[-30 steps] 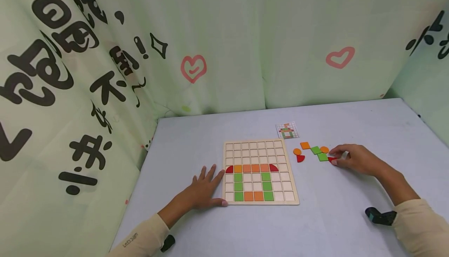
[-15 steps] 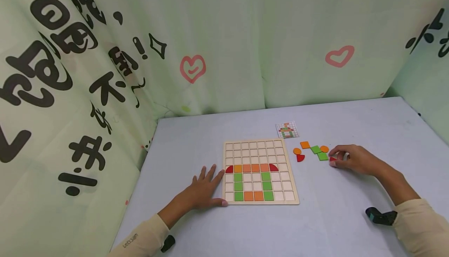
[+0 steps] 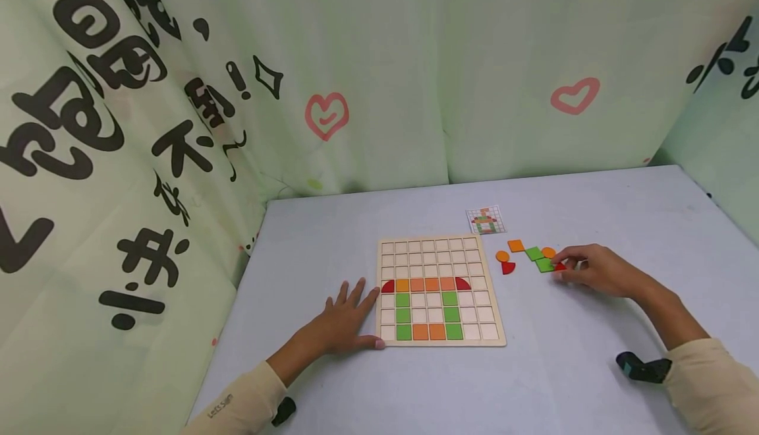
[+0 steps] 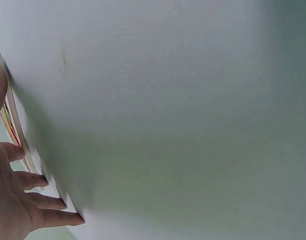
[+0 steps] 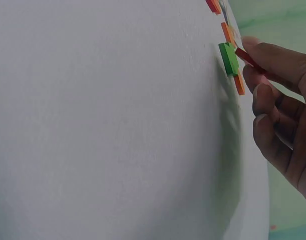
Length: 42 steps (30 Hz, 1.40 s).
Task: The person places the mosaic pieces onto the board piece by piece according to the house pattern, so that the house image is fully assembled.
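My right hand [image 3: 595,269] pinches a red tile [image 5: 250,60] between thumb and forefinger, just right of two green square tiles [image 3: 545,265]. In the right wrist view the red tile is tilted, its tip close to the green tile [image 5: 228,60]. My left hand [image 3: 344,323] lies with fingers spread, fingertips and thumb at the left edge of a wooden grid board [image 3: 435,248]. Green and orange squares and red quarter-round tiles form a pattern in its lower rows, one of the red tiles [image 3: 462,284] at the right end of a row.
A small pattern card [image 3: 486,220] lies behind the board's top right corner. Right of the board are an orange square [image 3: 516,246], two orange discs [image 3: 502,256] and a red quarter-round tile [image 3: 508,268]. Curtains [image 3: 385,79] hang behind and beside the white-covered table [image 3: 332,231].
My right hand has shifted slightly left with the red tile, closer to the green squares. The left hand and the tiles on the board have stayed as they were.
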Available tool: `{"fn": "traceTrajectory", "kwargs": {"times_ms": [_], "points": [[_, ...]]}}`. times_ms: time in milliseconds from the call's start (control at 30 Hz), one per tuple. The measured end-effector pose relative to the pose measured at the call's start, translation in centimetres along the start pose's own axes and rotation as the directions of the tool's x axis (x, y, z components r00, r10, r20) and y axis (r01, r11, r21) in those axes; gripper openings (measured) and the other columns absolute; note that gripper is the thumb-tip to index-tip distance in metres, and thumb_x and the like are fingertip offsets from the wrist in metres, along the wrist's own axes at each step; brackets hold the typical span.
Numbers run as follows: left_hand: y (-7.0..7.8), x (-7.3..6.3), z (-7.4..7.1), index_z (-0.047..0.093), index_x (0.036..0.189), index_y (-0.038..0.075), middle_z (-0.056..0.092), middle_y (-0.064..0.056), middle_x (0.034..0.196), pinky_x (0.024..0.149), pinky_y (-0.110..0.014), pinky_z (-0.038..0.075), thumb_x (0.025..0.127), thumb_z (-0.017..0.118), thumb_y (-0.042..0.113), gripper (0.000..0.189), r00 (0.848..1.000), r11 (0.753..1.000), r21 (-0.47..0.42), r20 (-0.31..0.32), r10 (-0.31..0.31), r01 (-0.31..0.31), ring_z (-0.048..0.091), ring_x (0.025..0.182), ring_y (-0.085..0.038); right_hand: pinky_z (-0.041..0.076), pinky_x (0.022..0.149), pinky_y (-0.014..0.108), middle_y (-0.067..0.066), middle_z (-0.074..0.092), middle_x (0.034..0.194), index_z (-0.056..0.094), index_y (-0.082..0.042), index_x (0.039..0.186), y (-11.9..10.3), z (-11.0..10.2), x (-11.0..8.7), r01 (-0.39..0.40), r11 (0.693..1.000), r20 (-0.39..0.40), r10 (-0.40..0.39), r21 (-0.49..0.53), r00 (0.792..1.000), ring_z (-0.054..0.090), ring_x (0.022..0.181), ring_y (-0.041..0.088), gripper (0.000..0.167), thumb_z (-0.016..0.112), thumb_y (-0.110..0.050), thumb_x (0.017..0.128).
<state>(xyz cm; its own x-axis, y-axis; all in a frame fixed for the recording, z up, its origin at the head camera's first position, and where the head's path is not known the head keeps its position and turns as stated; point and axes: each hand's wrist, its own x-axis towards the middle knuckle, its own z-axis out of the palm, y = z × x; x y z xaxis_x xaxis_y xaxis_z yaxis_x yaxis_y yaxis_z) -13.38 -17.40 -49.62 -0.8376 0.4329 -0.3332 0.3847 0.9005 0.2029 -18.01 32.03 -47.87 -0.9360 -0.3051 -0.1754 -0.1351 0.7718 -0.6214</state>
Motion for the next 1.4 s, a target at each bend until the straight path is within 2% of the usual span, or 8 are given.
{"fn": "traceTrajectory", "kwargs": {"times_ms": [233,567,933,1133,1400], "points": [[-0.1,0.0,0.0,0.024,0.161,0.022,0.017,-0.016,0.168,0.108,-0.073,0.031,0.081,0.063,0.074,0.104,1.000,1.000,-0.002,-0.001,0.003,-0.003,0.017,0.150,-0.052,0.050,0.059,0.022,0.003,0.061,0.091,0.066,0.004,0.120,-1.3,0.5,0.4,0.006,0.998,0.025,-0.008,0.069,1.000,0.053,0.068,0.011,0.036,0.075,-0.013,0.089],[-0.1,0.1,0.1,0.024,0.161,0.021,0.017,-0.016,0.168,0.108,-0.072,0.031,0.080,0.064,0.075,0.105,1.000,1.000,-0.003,0.000,0.001,-0.001,0.017,0.150,-0.052,0.049,0.058,0.023,0.004,0.062,0.090,0.065,0.003,0.122,-3.7,1.6,1.6,0.053,0.985,0.066,-0.065,0.164,0.996,0.055,0.062,0.011,0.034,0.070,-0.010,0.091],[-0.1,0.1,0.1,0.024,0.161,0.022,0.017,-0.016,0.168,0.108,-0.072,0.031,0.080,0.064,0.075,0.104,1.000,1.000,-0.004,-0.004,-0.003,0.003,0.016,0.151,-0.052,0.053,0.059,0.025,0.008,0.064,0.095,0.063,0.002,0.122,-5.9,3.2,3.2,0.092,0.974,0.035,-0.102,0.208,0.994,0.058,0.065,0.015,0.036,0.073,-0.009,0.090],[0.0,0.1,0.0,0.024,0.161,0.022,0.017,-0.016,0.168,0.108,-0.072,0.031,0.080,0.064,0.074,0.104,1.000,1.000,-0.001,-0.002,-0.003,0.003,0.016,0.151,-0.052,0.051,0.058,0.024,0.007,0.064,0.090,0.065,0.001,0.117,-7.3,4.1,4.4,0.129,0.971,0.020,-0.136,0.201,0.991,0.058,0.062,0.015,0.029,0.071,-0.006,0.090],[0.0,0.1,0.0,0.023,0.161,0.022,0.016,-0.016,0.168,0.109,-0.073,0.029,0.080,0.064,0.074,0.104,1.000,1.000,-0.018,0.006,-0.011,0.011,0.014,0.151,-0.051,0.051,0.059,0.025,0.006,0.067,0.091,0.066,0.002,0.119,-9.9,5.6,6.2,0.164,0.969,0.020,-0.171,0.184,0.985,0.059,0.066,0.017,0.030,0.069,-0.007,0.091]]}}
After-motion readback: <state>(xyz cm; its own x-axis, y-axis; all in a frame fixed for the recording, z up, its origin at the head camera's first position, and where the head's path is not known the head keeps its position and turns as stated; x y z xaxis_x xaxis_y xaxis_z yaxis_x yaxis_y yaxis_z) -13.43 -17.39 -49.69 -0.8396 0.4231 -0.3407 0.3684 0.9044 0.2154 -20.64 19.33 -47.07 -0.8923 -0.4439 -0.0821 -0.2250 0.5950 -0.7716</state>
